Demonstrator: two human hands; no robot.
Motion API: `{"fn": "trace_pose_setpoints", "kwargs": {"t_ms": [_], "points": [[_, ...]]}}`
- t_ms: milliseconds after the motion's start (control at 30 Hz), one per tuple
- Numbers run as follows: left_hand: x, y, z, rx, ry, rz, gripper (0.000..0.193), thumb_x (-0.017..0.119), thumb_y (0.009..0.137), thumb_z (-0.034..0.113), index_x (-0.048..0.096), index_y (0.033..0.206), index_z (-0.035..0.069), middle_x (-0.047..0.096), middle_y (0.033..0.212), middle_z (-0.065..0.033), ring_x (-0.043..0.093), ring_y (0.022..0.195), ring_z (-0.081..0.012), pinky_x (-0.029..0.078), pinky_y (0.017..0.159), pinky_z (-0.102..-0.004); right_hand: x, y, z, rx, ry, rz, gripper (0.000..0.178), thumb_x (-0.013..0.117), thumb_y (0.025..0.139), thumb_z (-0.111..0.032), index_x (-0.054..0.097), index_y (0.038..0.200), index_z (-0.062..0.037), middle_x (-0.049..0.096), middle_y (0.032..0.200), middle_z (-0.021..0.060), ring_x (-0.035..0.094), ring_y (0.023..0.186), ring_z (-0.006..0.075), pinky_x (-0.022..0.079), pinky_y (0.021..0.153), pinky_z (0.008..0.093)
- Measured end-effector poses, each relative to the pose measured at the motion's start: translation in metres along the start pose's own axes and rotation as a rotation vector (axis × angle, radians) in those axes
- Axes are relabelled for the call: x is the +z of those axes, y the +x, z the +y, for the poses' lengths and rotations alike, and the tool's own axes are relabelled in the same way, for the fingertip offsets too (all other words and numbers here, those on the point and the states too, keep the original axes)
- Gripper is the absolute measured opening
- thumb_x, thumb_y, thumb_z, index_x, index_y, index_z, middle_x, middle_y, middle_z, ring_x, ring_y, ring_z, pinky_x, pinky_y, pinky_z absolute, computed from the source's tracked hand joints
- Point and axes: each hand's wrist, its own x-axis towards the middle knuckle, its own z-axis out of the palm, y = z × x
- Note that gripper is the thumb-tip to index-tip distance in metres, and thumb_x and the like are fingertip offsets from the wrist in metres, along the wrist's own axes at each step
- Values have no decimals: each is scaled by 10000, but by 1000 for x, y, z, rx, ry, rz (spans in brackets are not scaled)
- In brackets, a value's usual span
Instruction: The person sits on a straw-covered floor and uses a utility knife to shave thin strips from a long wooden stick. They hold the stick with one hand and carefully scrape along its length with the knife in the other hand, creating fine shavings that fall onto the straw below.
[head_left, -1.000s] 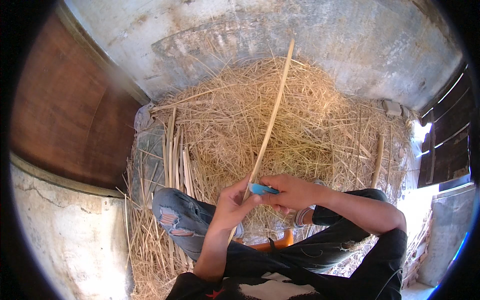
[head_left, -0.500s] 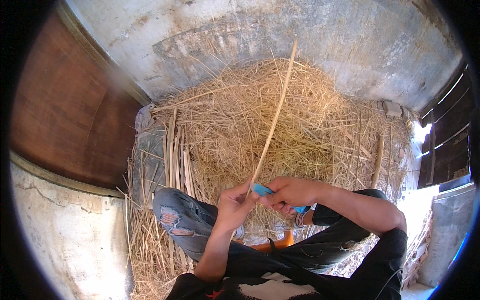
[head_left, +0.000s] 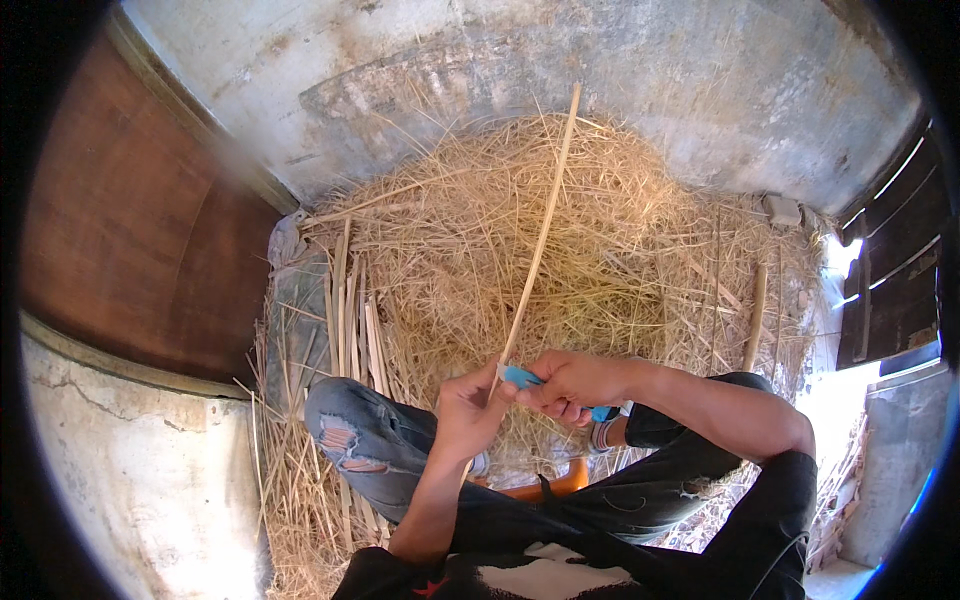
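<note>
From my remote seat, I saw a long, pale strip (head_left: 545,230) slanting up and slightly rightward from the lap, over heaped straw (head_left: 620,190), its far tip in front of the wall (head_left: 680,90) in view. The left hand (head_left: 468,412) was curled closed around it near its lower end, a short tail showing below. The right hand (head_left: 572,385) was closed on a blue tool (head_left: 522,377), its head against or just beside the strip; I could not tell which. I judged the strip light, fairly stiff yet springy along its length, dry rather than slippery, and liable to split; a firm pinch close to the tool seemed the best hold. The left forearm rose steeply from below; the right came in nearly level, elbow bent outward. Both hands met between the bent legs (head_left: 625,500).
</note>
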Motion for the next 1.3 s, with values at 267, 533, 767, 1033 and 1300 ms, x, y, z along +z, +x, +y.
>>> {"fn": "trace_pose_setpoints", "kwargs": {"t_ms": [267,533,767,1033,1300], "points": [[0,0,3,62,89,29,358,691,1010,90,655,1347,-25,717,1006,-7,589,940,-44,489,842,-236,14,-4,-11,-3,40,74,270,615,1052,-255,525,849,-101,390,648,-55,395,513,43,311,426,236],[6,3,2,48,121,65,382,682,1034,248,685,1296,-30,584,764,69,419,613,3,312,532,-204,18,4,-1,-151,-206,228,239,582,1063,-245,549,883,-91,416,661,-60,403,524,43,327,454,244],[-5,0,9,-25,-81,-154,450,660,1031,169,574,1423,-35,653,986,12,529,850,-39,421,748,-226,6,-3,-7,16,-120,13,238,572,1056,-227,530,866,-90,403,644,-58,403,513,54,307,457,250],[-6,4,-11,-33,146,-61,335,618,1053,120,635,1359,-13,689,968,2,564,872,-50,470,763,-231,17,22,22,-491,-526,434,307,609,1047,-276,525,819,-89,427,635,-52,421,504,63,344,462,268],[4,0,3,-67,-109,-130,366,605,1068,335,660,1224,8,543,697,60,351,519,-5,244,460,-214,3,1,-6,20,-171,10,171,559,1032,-261,557,960,-106,504,732,-13,457,502,80,359,425,263]]}}
